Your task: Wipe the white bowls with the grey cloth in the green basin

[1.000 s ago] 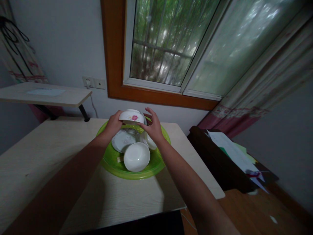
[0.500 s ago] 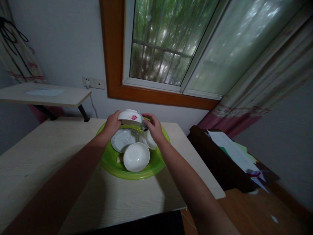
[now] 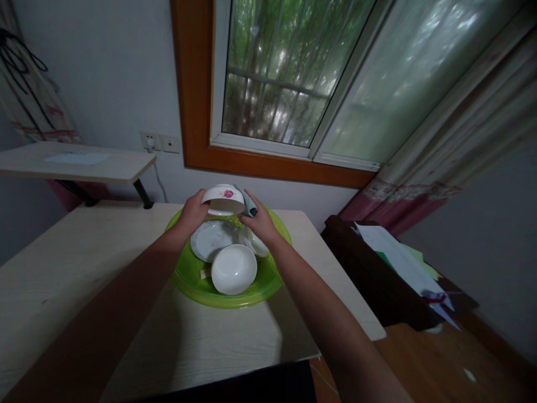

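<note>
My left hand (image 3: 193,211) grips the left rim of a white bowl with a pink flower (image 3: 224,199), held upside down above a green plastic basin (image 3: 268,280). My right hand (image 3: 260,220) is closed on a small dark cloth (image 3: 250,206) pressed against the bowl's right side. Inside the basin lie a white plate (image 3: 208,239), a plain white bowl (image 3: 234,269) at the front, and another white dish (image 3: 255,244) under my right wrist.
The basin stands on a pale wooden table (image 3: 84,268). A small raised shelf table (image 3: 79,162) is at the left. A dark cabinet with papers (image 3: 390,263) stands at the right, below a curtain. A window fills the wall behind.
My right hand closed from spread fingers onto the cloth and pressed it against the bowl. The bowl tilted slightly and rose a little in my left hand.
</note>
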{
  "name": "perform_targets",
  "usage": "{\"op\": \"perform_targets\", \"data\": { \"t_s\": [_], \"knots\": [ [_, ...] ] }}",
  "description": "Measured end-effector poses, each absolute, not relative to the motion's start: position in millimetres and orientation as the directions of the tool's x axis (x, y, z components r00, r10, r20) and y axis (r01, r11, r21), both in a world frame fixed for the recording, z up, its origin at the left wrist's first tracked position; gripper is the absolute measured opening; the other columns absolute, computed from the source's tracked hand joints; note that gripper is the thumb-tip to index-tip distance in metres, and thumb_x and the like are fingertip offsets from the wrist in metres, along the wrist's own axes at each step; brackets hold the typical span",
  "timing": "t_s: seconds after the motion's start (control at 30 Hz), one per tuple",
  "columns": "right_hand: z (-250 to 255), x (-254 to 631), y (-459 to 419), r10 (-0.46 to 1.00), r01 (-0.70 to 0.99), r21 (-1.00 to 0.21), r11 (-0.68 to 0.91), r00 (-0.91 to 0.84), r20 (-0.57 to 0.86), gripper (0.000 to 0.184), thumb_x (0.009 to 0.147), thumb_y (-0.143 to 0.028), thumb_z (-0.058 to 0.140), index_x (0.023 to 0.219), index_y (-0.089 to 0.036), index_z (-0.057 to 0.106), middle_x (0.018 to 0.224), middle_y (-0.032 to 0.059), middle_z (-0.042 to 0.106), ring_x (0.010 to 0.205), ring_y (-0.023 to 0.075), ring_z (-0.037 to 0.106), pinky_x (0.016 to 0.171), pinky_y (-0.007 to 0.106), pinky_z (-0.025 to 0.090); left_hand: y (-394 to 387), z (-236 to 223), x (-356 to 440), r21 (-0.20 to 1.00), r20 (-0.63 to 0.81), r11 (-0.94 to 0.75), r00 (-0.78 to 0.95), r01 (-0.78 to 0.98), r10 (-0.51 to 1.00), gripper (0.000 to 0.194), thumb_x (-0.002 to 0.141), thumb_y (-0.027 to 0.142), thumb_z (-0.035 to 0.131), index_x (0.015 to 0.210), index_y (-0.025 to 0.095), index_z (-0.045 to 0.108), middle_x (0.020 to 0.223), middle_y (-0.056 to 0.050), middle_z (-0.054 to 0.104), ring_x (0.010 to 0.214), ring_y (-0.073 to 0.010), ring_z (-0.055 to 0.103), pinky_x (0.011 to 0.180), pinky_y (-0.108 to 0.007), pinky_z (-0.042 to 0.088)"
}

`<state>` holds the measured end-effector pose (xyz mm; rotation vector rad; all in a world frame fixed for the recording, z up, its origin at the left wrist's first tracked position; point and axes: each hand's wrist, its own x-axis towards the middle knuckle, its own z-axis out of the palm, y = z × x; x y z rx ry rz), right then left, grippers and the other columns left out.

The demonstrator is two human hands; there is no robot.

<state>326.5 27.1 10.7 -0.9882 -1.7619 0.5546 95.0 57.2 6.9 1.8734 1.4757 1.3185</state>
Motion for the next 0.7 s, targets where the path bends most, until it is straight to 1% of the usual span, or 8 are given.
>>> {"op": "perform_targets", "data": {
  "t_s": [0.07, 0.13, 0.2, 0.33, 0.43, 0.57, 0.63, 0.7],
  "knots": [
    [10, 327, 28, 0.823, 0.438, -0.707, 0.555, -0.166, 0.543, 0.063, 0.079, -0.024, 0.068, 0.141, -0.022, 0.056, 0.145, 0.007, 0.06, 0.133, 0.0243, 0.056, 0.117, 0.041, 0.041, 56, 8, 96, 0.777, 0.417, -0.365, 0.015, 0.512, 0.909, 0.036, 0.083, 0.026, 0.049, 0.113, 0.018, 0.067, 0.112, -0.008, 0.074, 0.103, -0.023, 0.068, 0.09, -0.033, 0.055],
    [10, 327, 27, 0.84, 0.518, -0.679, 0.521, -0.166, 0.517, 0.048, 0.084, -0.024, 0.063, 0.132, -0.021, 0.063, 0.131, 0.0067, 0.07, 0.12, 0.0236, 0.065, 0.109, 0.039, 0.048, 54, 8, 96, 0.767, 0.417, -0.378, 0.044, 0.519, 0.908, 0.037, 0.083, 0.026, 0.051, 0.115, 0.017, 0.067, 0.114, -0.008, 0.074, 0.105, -0.0231, 0.068, 0.091, -0.033, 0.054],
    [10, 326, 26, 0.854, 0.581, -0.651, 0.488, -0.164, 0.494, 0.04, 0.089, -0.024, 0.058, 0.128, -0.02, 0.064, 0.122, 0.0065, 0.074, 0.111, 0.0228, 0.068, 0.103, 0.037, 0.052, 53, 9, 96, 0.755, 0.415, -0.388, 0.074, 0.529, 0.907, 0.039, 0.081, 0.025, 0.053, 0.117, 0.017, 0.066, 0.116, -0.008, 0.074, 0.106, -0.0229, 0.068, 0.092, -0.033, 0.054],
    [6, 325, 25, 0.838, 0.637, -0.587, 0.5, -0.185, 0.514, 0.047, 0.088, -0.018, 0.056, 0.135, -0.017, 0.059, 0.13, 0.0096, 0.07, 0.119, 0.0233, 0.065, 0.106, 0.037, 0.05, 49, 13, 97, 0.726, 0.419, -0.416, 0.127, 0.548, 0.899, 0.042, 0.078, 0.021, 0.056, 0.119, 0.018, 0.067, 0.115, -0.008, 0.074, 0.104, -0.022, 0.068, 0.091, -0.031, 0.053],
    [4, 325, 26, 0.845, 0.657, -0.575, 0.488, -0.188, 0.501, 0.049, 0.086, -0.014, 0.055, 0.135, -0.016, 0.06, 0.131, 0.0104, 0.07, 0.12, 0.0237, 0.065, 0.107, 0.037, 0.05, 45, 18, 98, 0.707, 0.429, -0.426, 0.137, 0.564, 0.893, 0.044, 0.078, 0.016, 0.057, 0.12, 0.018, 0.068, 0.116, -0.008, 0.075, 0.105, -0.0213, 0.068, 0.093, -0.03, 0.052],
    [7, 325, 27, 0.876, 0.694, -0.598, 0.402, -0.101, 0.472, 0.039, 0.09, -0.016, 0.052, 0.127, -0.018, 0.066, 0.122, 0.0087, 0.074, 0.116, 0.0237, 0.068, 0.104, 0.035, 0.051, 42, 22, 102, 0.719, 0.444, -0.455, 0.157, 0.526, 0.882, 0.048, 0.078, 0.015, 0.058, 0.125, 0.018, 0.068, 0.123, -0.007, 0.074, 0.11, -0.0207, 0.067, 0.099, -0.031, 0.05],
    [9, 325, 28, 0.899, 0.709, -0.624, 0.33, -0.033, 0.438, 0.033, 0.093, -0.019, 0.05, 0.12, -0.017, 0.07, 0.117, 0.0102, 0.076, 0.113, 0.0247, 0.07, 0.101, 0.035, 0.052, 41, 23, 104, 0.73, 0.456, -0.478, 0.175, 0.488, 0.873, 0.049, 0.081, 0.019, 0.059, 0.128, 0.019, 0.067, 0.126, -0.006, 0.073, 0.112, -0.0205, 0.067, 0.101, -0.03, 0.05],
    [10, 325, 29, 0.911, 0.7, -0.652, 0.291, 0.006, 0.413, 0.031, 0.096, -0.022, 0.048, 0.115, -0.015, 0.072, 0.115, 0.0115, 0.077, 0.113, 0.0251, 0.071, 0.1, 0.035, 0.053, 41, 22, 106, 0.746, 0.445, -0.474, 0.18, 0.467, 0.877, 0.048, 0.083, 0.025, 0.06, 0.13, 0.02, 0.066, 0.125, -0.006, 0.073, 0.111, -0.0206, 0.068, 0.099, -0.03, 0.051]
  ]
}}
